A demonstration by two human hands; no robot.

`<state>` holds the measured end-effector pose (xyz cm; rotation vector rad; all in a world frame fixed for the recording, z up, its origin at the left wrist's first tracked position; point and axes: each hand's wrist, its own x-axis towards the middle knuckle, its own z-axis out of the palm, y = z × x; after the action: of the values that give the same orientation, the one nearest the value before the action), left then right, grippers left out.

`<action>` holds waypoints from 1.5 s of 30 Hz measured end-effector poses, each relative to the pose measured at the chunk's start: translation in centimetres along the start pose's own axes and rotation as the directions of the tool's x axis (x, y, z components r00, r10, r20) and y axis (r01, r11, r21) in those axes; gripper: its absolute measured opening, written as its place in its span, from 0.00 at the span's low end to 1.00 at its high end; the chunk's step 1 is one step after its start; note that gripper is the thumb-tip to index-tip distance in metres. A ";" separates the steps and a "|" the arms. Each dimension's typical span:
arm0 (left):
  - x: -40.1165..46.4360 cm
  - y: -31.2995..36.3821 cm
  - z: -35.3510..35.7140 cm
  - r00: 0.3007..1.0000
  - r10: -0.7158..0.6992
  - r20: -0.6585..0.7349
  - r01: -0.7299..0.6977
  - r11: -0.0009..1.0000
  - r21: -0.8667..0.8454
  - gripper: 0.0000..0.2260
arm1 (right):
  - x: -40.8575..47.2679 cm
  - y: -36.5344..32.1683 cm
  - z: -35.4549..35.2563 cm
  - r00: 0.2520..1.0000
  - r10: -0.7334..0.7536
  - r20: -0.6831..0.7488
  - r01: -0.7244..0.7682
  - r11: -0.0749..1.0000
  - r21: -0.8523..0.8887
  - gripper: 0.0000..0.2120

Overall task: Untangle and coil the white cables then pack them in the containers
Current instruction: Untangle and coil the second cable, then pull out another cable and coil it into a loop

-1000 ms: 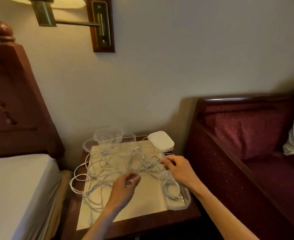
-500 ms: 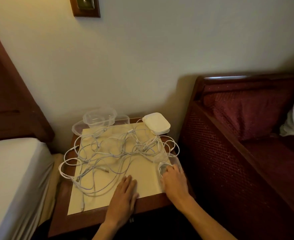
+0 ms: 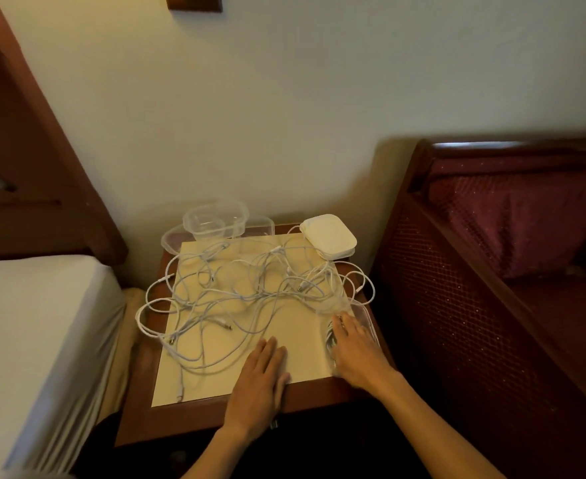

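A tangle of white cables [image 3: 246, 295] sprawls over a cream sheet [image 3: 295, 340] on a small wooden bedside table [image 3: 187, 420]. My left hand [image 3: 262, 378] lies flat on the sheet near the table's front edge, fingers straight, holding nothing. My right hand [image 3: 355, 350] rests with spread fingers on a clear container [image 3: 365, 318] at the table's right edge, which holds a coiled white cable [image 3: 329, 338]. Empty clear containers [image 3: 215, 223] are stacked at the back left. White lids [image 3: 329, 236] sit at the back right.
A bed with a white mattress [image 3: 35, 333] and dark wooden headboard [image 3: 18, 160] stands to the left. A dark red cushioned wooden bench [image 3: 505, 243] is on the right. The wall rises behind the table. Some cable loops overhang the table's left edge.
Both hands let go of the cables and dropped toward the table's front; the left now lies flat on the sheet, the right on the right-hand container. The view tilted downward.
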<state>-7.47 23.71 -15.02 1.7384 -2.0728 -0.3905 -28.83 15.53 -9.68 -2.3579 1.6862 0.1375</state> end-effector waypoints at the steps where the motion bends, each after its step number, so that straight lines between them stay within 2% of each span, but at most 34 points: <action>1: 0.0 0.1 -0.2 1.000 -0.010 0.014 0.010 1.000 -0.024 0.28 | -0.2 -0.1 -0.2 0.999 -0.006 -0.045 0.007 1.000 0.009 0.32; 4: 0.6 0.1 -1.3 0.999 -0.023 0.040 0.028 0.990 -0.138 0.22 | -0.8 -0.8 -1.6 0.981 -0.044 -0.188 0.047 0.999 0.011 0.31; 6: 1.4 0.1 -3.0 0.999 -0.037 0.003 0.037 0.980 -0.197 0.18 | -1.0 -1.6 -3.2 0.954 -0.055 -0.294 0.070 0.997 0.041 0.30; 9: 3.6 0.2 -6.4 0.979 -0.077 -0.190 0.036 0.977 -0.212 0.10 | -0.1 -3.1 -6.0 0.887 -0.081 -0.455 0.137 0.986 0.092 0.22; 11: 5.7 0.0 -9.2 0.938 -0.123 -0.324 0.042 0.968 -0.246 0.06 | 1.4 -4.4 -7.9 0.852 -0.106 -0.513 0.198 0.972 0.128 0.16; 14: 9.6 -1.4 -13.6 0.870 -0.196 -0.452 0.063 0.954 -0.292 0.06 | 4.7 -6.9 -10.5 0.823 -0.125 -0.554 0.289 0.932 0.218 0.10; 18: 15.1 -4.7 -18.5 0.785 -0.330 -0.524 0.165 0.927 -0.336 0.05 | 11.6 -10.6 -12.5 0.866 -0.083 -0.492 0.320 0.849 0.420 0.09; 21: 18.9 -8.2 -20.3 0.715 -0.463 -0.524 0.327 0.884 -0.334 0.05 | 17.5 -13.2 -13.3 0.913 0.017 -0.408 0.253 0.760 0.599 0.09; 23: 20.7 -10.4 -20.5 0.691 -0.543 -0.477 0.424 0.839 -0.340 0.07 | 20.6 -14.3 -13.2 0.942 0.058 -0.330 0.189 0.720 0.668 0.10; 27: 23.1 -13.8 -20.0 0.672 -0.658 -0.340 0.580 0.753 -0.310 0.12 | 24.9 -15.3 -12.7 0.966 0.124 -0.228 0.081 0.693 0.717 0.13; 31: 24.4 -15.6 -19.7 0.657 -0.698 -0.286 0.638 0.716 -0.282 0.18 | 27.0 -15.9 -12.8 0.977 0.145 -0.154 0.010 0.698 0.716 0.14; 35: 25.0 -15.9 -19.7 0.658 -0.722 -0.216 0.629 0.684 -0.370 0.11 | 27.7 -16.4 -12.6 0.980 0.158 -0.118 -0.026 0.699 0.715 0.13; 38: 24.8 -14.6 -20.9 0.686 -0.682 -0.252 0.564 0.718 -0.408 0.06 | 27.1 -16.8 -13.2 0.962 0.200 -0.187 0.009 0.661 0.750 0.13; 40: 24.4 -13.2 -22.2 0.704 -0.637 -0.314 0.493 0.756 -0.430 0.12 | 25.6 -16.7 -14.2 0.929 0.244 -0.277 0.080 0.600 0.796 0.12; 43: 22.4 -10.0 -24.1 0.722 -0.532 -0.442 0.332 0.827 -0.453 0.19 | 21.0 -15.7 -15.7 0.850 0.316 -0.421 0.217 0.518 0.827 0.03; 45: 20.1 -7.5 -24.4 0.741 -0.456 -0.493 0.239 0.865 -0.441 0.18 | 16.9 -14.5 -16.0 0.850 0.346 -0.398 0.221 0.451 0.865 0.10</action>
<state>7.79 3.65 5.47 1.7397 -1.1517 -0.2613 -10.61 0.47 4.18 -1.4936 1.4279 -1.2315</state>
